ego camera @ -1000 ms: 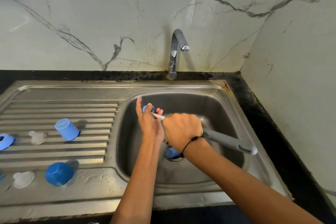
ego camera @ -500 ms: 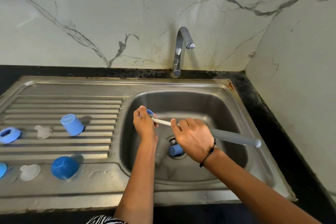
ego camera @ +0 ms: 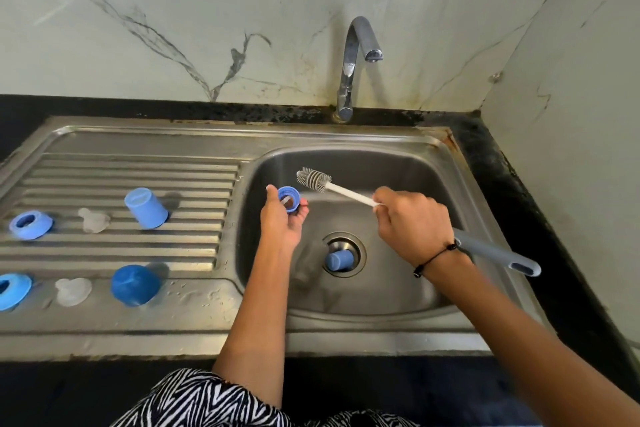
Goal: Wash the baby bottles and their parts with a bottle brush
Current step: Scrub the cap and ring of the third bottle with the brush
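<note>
A: We now have the grey bristled bottle brush with its white stem and grey handle [ego camera: 313, 179] out in the open. A moment ago its head was buried in the small blue plastic screw ring [ego camera: 289, 199]; now it hangs clear of it, just beside and above, over the stainless steel sink basin [ego camera: 408, 166].

B: So we take that ring as scrubbed?

A: Probably, though we can't see inside it well enough to say it is clean. Our left hand [ego camera: 282, 218] pinches the ring between thumb and fingertips, opening turned up towards us. Our right hand [ego camera: 410, 222] is clenched round the white stem, close to where it joins the handle.

B: And the rest?

A: A second small blue plastic piece [ego camera: 337, 260] lies on the drain at the bottom of the basin, untouched. On the ribbed draining board [ego camera: 138, 253] sit two blue collars, two clear silicone teats and two blue caps, all well apart from our hands. The chrome tap [ego camera: 356, 55] runs no water.

B: Then a rinse looks likely before we set the ring down.
</note>
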A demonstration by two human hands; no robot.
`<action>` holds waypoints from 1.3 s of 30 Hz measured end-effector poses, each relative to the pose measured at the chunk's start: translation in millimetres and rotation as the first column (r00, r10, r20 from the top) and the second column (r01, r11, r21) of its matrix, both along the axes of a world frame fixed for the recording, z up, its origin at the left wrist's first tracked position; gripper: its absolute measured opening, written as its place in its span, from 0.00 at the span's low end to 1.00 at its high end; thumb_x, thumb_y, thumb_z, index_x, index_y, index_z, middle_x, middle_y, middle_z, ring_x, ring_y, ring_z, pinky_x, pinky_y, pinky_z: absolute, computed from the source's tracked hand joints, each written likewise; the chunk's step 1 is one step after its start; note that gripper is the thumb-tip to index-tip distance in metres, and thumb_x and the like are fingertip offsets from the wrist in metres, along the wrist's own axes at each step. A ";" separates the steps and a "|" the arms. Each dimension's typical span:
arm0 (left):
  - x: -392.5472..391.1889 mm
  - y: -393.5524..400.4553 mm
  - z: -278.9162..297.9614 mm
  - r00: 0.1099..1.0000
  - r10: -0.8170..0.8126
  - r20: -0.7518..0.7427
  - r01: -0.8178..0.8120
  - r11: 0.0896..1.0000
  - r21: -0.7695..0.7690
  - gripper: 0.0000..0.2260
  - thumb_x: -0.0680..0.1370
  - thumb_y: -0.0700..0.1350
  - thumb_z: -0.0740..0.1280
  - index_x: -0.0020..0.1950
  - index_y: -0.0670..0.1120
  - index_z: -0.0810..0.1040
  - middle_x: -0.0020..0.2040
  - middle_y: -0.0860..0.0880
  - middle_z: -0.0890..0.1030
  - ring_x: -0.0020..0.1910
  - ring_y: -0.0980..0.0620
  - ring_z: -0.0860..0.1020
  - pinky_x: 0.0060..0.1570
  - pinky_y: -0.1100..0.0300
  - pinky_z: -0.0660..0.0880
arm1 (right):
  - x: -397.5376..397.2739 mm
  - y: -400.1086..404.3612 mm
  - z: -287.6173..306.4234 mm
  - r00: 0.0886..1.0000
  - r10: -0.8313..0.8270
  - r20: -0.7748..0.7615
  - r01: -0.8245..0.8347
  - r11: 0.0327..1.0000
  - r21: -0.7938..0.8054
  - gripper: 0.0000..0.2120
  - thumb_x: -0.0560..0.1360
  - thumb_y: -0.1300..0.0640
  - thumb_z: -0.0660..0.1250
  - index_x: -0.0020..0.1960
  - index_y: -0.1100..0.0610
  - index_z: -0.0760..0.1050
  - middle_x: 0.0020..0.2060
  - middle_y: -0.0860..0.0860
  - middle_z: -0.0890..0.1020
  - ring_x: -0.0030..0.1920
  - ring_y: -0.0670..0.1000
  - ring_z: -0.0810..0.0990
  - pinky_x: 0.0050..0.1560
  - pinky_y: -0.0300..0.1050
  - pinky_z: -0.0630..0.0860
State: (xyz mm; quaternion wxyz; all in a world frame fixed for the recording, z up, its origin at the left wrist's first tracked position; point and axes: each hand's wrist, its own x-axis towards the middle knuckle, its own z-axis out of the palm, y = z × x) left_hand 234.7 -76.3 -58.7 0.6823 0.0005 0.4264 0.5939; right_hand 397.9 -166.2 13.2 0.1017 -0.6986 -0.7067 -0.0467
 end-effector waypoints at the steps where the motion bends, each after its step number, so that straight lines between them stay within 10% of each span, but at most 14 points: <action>1: -0.5 0.0 -1.6 1.000 -0.017 -0.018 0.017 1.000 0.001 0.17 0.83 0.51 0.55 0.42 0.41 0.70 0.33 0.42 0.73 0.21 0.52 0.71 0.22 0.68 0.71 | 3.1 0.8 -1.9 1.000 -0.014 -0.025 0.013 1.000 -0.025 0.07 0.77 0.58 0.58 0.52 0.55 0.74 0.41 0.52 0.81 0.42 0.60 0.79 0.37 0.47 0.73; 5: 0.4 3.8 -1.4 0.986 -0.144 -0.082 0.146 0.989 0.026 0.16 0.84 0.51 0.49 0.46 0.48 0.72 0.35 0.43 0.73 0.16 0.58 0.65 0.17 0.72 0.60 | 2.3 2.3 -9.9 0.978 -0.093 -0.185 0.065 0.986 -0.150 0.11 0.78 0.55 0.56 0.56 0.52 0.74 0.46 0.55 0.81 0.47 0.60 0.78 0.42 0.48 0.72; 11: 2.4 8.0 -4.4 0.966 -0.167 0.197 0.148 0.983 0.104 0.10 0.80 0.45 0.62 0.45 0.39 0.72 0.36 0.45 0.74 0.23 0.56 0.72 0.22 0.69 0.69 | -5.7 6.7 -21.3 0.928 -0.153 -0.339 0.068 0.966 -0.250 0.11 0.78 0.56 0.57 0.55 0.51 0.76 0.46 0.55 0.80 0.48 0.60 0.77 0.45 0.48 0.73; 17: 11.4 -2.2 -13.5 0.918 -0.295 -0.265 0.290 0.955 -0.059 0.11 0.78 0.48 0.67 0.44 0.39 0.75 0.30 0.44 0.77 0.19 0.58 0.72 0.20 0.69 0.69 | -3.2 15.2 -32.3 0.942 -0.161 -0.295 0.056 0.941 -0.335 0.12 0.78 0.56 0.55 0.55 0.52 0.76 0.47 0.56 0.79 0.46 0.58 0.76 0.43 0.46 0.71; 23: 13.3 -0.4 -50.0 0.530 -0.452 -0.717 0.337 0.889 -0.311 0.20 0.73 0.61 0.68 0.38 0.44 0.71 0.30 0.46 0.69 0.27 0.51 0.67 0.27 0.62 0.63 | 4.0 25.9 -43.3 0.949 -0.200 -0.243 0.082 0.903 -0.422 0.12 0.77 0.56 0.57 0.55 0.55 0.77 0.50 0.57 0.79 0.49 0.59 0.77 0.44 0.46 0.71; 27: 10.2 7.0 -74.6 0.251 -0.462 -0.851 0.385 0.854 -0.351 0.20 0.76 0.55 0.68 0.58 0.40 0.76 0.54 0.40 0.80 0.54 0.42 0.78 0.52 0.55 0.74 | 6.5 30.6 -53.5 0.957 -0.232 -0.173 0.122 0.866 -0.485 0.13 0.77 0.58 0.57 0.57 0.55 0.77 0.52 0.58 0.79 0.51 0.60 0.77 0.43 0.45 0.68; 32: 8.6 13.0 -92.5 -0.295 -0.517 -0.804 0.432 0.678 -0.595 0.17 0.76 0.46 0.67 0.61 0.38 0.74 0.60 0.38 0.76 0.62 0.39 0.73 0.59 0.54 0.68 | 5.8 40.7 -66.8 0.964 -0.235 -0.120 0.131 0.820 -0.557 0.13 0.77 0.57 0.58 0.59 0.55 0.76 0.53 0.57 0.79 0.53 0.60 0.77 0.44 0.45 0.68; 39: 10.0 23.8 -104.7 -0.541 -0.499 -0.677 0.381 0.572 -0.726 0.22 0.79 0.44 0.63 0.69 0.36 0.63 0.68 0.36 0.65 0.67 0.37 0.66 0.66 0.51 0.64 | 10.3 55.1 -84.1 0.959 -0.264 -0.101 0.146 0.766 -0.626 0.12 0.76 0.59 0.58 0.56 0.56 0.77 0.50 0.57 0.79 0.44 0.58 0.74 0.42 0.43 0.67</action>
